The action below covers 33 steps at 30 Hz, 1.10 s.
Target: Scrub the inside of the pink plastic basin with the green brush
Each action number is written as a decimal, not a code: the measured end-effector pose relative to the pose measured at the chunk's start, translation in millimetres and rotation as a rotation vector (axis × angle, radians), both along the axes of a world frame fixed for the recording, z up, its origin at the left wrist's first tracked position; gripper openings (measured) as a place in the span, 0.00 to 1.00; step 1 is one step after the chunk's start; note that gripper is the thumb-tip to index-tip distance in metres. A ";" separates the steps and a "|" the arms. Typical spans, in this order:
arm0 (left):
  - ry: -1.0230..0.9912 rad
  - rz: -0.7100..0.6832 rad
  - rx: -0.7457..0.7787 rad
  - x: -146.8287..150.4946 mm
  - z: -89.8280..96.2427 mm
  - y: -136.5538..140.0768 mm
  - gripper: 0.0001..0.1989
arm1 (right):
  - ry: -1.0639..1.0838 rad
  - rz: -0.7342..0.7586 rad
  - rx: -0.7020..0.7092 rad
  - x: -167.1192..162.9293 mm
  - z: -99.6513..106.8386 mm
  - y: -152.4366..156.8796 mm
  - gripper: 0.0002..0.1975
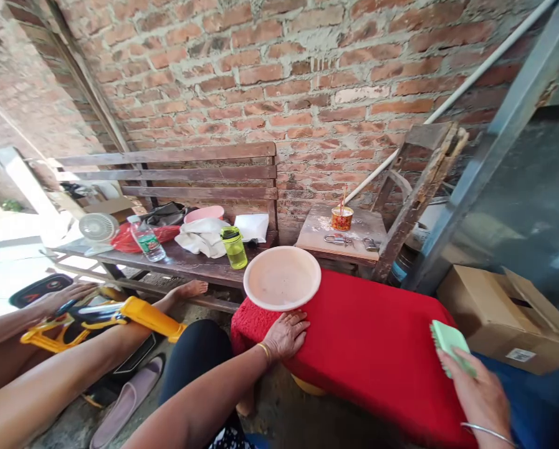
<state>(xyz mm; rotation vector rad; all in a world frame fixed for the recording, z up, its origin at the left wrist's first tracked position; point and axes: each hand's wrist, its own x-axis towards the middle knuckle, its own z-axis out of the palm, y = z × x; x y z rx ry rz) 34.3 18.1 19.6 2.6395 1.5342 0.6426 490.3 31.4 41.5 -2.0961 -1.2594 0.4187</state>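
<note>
My left hand (286,335) lies flat, fingers stretched out, on the front edge of a red cloth (367,330) that covers a low table. Just beyond its fingertips stands a pale pink basin (283,277); nothing shows inside it but small specks. At the right end of the cloth, my right hand (482,390) is closed around a light green scrubbing brush (452,346). The brush is tilted, with its bristles facing left toward the cloth.
A wooden bench (204,259) at the back holds a green bottle (235,248), a water bottle (147,240), white cloth (204,237) and a fan (98,227). Behind the table, a chair (307,240) bears a small tub (341,218). A cardboard box (503,318) sits right; another person's legs (83,368) extend left.
</note>
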 end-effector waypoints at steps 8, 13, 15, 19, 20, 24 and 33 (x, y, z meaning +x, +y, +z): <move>-0.033 0.087 0.063 1.5 -0.5 -2.5 0.17 | -0.358 0.685 -0.006 -222.5 29.0 2.2 0.18; -0.008 0.071 0.044 4.2 0.3 -1.8 0.13 | -0.505 0.758 -0.051 -226.7 28.9 11.9 0.16; -0.008 0.080 0.038 4.4 0.2 -1.7 0.14 | -0.491 0.665 -0.114 -190.0 25.8 22.2 0.17; 0.011 0.074 0.021 4.2 2.8 -2.4 0.14 | -0.465 0.366 -0.194 -145.4 24.1 38.8 0.23; 0.017 0.068 0.019 4.0 3.9 -2.6 0.14 | -0.456 0.355 -0.181 -150.8 25.0 40.2 0.23; 0.013 0.062 0.027 3.9 6.3 -3.6 0.14 | -0.431 0.569 -0.119 -213.8 29.0 37.8 0.19; 0.058 0.059 -0.035 4.8 13.4 -7.4 0.15 | -0.390 0.321 -0.256 -114.8 21.2 65.0 0.28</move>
